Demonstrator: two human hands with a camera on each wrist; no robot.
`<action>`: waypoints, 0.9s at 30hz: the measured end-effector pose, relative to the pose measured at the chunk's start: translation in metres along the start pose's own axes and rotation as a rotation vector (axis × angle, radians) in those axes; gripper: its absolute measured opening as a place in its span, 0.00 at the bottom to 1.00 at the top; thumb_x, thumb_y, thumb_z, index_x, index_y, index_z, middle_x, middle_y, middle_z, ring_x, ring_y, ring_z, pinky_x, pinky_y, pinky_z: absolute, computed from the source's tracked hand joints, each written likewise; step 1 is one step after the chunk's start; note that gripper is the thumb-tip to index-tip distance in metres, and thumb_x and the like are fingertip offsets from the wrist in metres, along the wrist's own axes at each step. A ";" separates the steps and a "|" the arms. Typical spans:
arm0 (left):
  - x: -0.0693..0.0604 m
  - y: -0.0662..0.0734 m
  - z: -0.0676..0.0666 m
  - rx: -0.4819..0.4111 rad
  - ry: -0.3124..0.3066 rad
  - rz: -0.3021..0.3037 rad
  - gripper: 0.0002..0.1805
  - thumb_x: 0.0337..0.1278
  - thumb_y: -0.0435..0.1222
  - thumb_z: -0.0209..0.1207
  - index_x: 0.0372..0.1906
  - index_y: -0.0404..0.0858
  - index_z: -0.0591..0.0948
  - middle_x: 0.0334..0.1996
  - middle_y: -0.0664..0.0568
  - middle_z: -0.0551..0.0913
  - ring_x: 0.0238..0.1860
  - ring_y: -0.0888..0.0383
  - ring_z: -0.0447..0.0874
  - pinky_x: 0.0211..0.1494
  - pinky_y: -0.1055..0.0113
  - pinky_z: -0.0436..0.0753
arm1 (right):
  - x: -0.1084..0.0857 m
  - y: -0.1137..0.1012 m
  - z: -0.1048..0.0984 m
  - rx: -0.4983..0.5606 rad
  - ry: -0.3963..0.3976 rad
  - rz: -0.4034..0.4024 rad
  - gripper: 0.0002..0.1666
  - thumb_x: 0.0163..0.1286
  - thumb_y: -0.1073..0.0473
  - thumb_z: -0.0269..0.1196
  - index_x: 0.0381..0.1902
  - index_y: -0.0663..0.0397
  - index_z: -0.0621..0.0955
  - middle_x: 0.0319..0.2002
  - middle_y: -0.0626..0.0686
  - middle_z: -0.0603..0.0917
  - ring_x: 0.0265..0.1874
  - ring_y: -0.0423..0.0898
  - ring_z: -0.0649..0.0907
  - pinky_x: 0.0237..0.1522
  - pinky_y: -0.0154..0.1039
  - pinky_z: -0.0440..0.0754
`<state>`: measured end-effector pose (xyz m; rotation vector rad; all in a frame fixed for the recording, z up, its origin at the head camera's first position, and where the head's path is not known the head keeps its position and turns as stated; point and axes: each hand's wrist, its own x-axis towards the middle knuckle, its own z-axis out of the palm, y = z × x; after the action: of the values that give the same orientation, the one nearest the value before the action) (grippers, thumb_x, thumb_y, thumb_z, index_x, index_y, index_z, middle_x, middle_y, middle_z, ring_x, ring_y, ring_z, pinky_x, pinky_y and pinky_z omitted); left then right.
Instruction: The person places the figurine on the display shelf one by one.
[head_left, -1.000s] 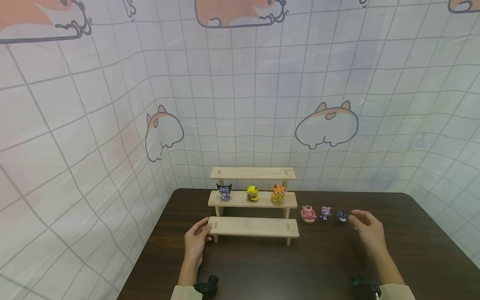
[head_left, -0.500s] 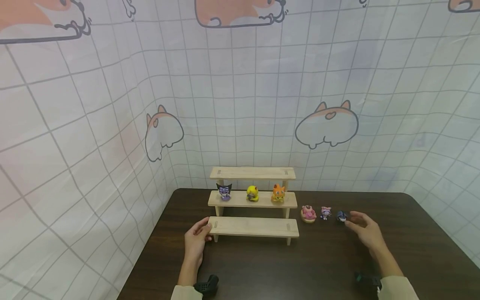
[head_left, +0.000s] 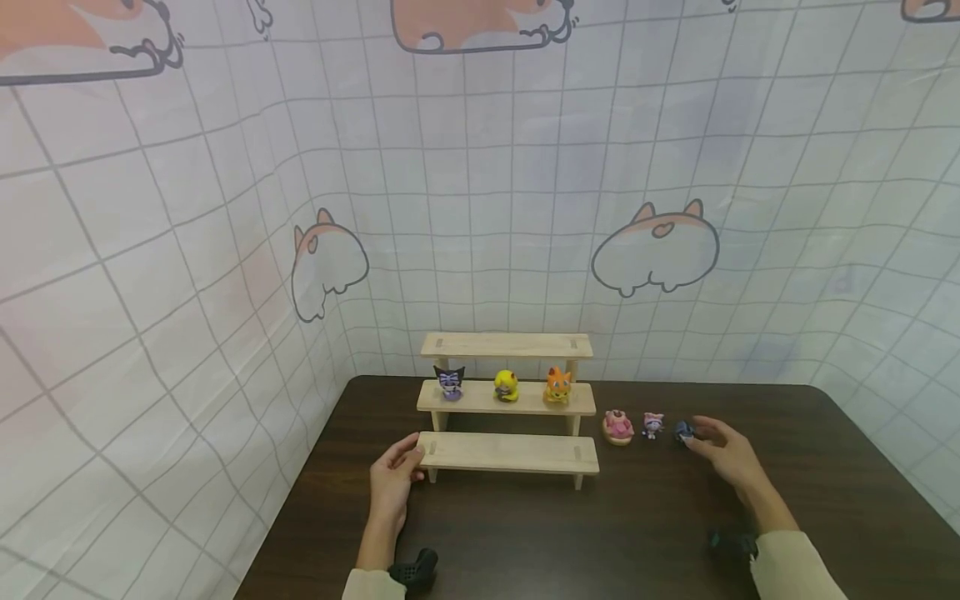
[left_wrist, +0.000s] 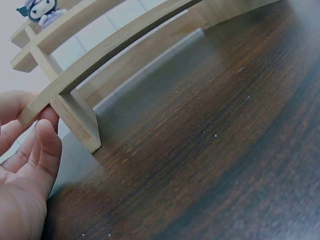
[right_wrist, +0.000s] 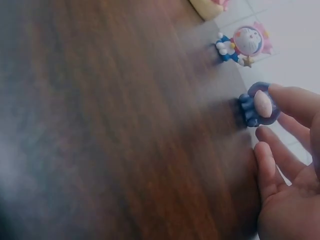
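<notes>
My left hand point(head_left: 392, 482) grips the left end of the lowest tier of a wooden display stand point(head_left: 510, 451); in the left wrist view fingers and thumb lie around the board's end point(left_wrist: 31, 111). On the right, my right hand point(head_left: 731, 458) pinches a small dark blue figurine point(right_wrist: 262, 104), whose feet appear at or just above the tabletop. To its left stand a small pink-and-blue figurine point(right_wrist: 247, 41) and a pink figurine with a yellowish base point(head_left: 617, 427).
Along the middle tier stand a black-and-purple figurine point(head_left: 451, 384), a yellow one point(head_left: 506, 387) and an orange one point(head_left: 558, 387). The top tier point(head_left: 506, 344) rises behind them. A white grid-patterned cloth point(head_left: 480, 208) hangs behind the dark wooden table point(head_left: 585, 542).
My right hand has moved a little left, from beside the blue figurine to a hold on it. The left hand keeps its grip on the stand.
</notes>
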<state>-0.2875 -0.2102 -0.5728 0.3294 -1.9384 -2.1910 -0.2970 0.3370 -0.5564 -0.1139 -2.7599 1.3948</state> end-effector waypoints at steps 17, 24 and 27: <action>-0.001 0.002 0.000 0.007 0.005 -0.004 0.21 0.67 0.37 0.66 0.61 0.35 0.83 0.48 0.48 0.87 0.31 0.63 0.81 0.34 0.71 0.83 | 0.011 0.000 0.003 0.004 -0.037 -0.005 0.39 0.78 0.46 0.60 0.76 0.64 0.64 0.70 0.74 0.69 0.63 0.68 0.74 0.56 0.57 0.80; -0.001 0.002 0.000 0.000 0.004 -0.008 0.21 0.67 0.37 0.67 0.62 0.35 0.82 0.47 0.50 0.88 0.31 0.64 0.81 0.34 0.72 0.83 | 0.011 0.000 0.005 -0.004 -0.021 -0.006 0.38 0.77 0.46 0.61 0.75 0.63 0.66 0.68 0.73 0.71 0.60 0.65 0.76 0.49 0.44 0.80; -0.001 0.003 0.000 0.000 0.004 -0.009 0.21 0.66 0.37 0.67 0.62 0.35 0.82 0.46 0.51 0.88 0.30 0.64 0.81 0.34 0.72 0.83 | 0.010 -0.001 0.005 0.000 -0.020 -0.002 0.38 0.77 0.47 0.61 0.75 0.63 0.66 0.68 0.73 0.71 0.60 0.64 0.76 0.48 0.43 0.79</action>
<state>-0.2867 -0.2100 -0.5702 0.3431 -1.9384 -2.1937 -0.3078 0.3332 -0.5585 -0.0973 -2.7751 1.4023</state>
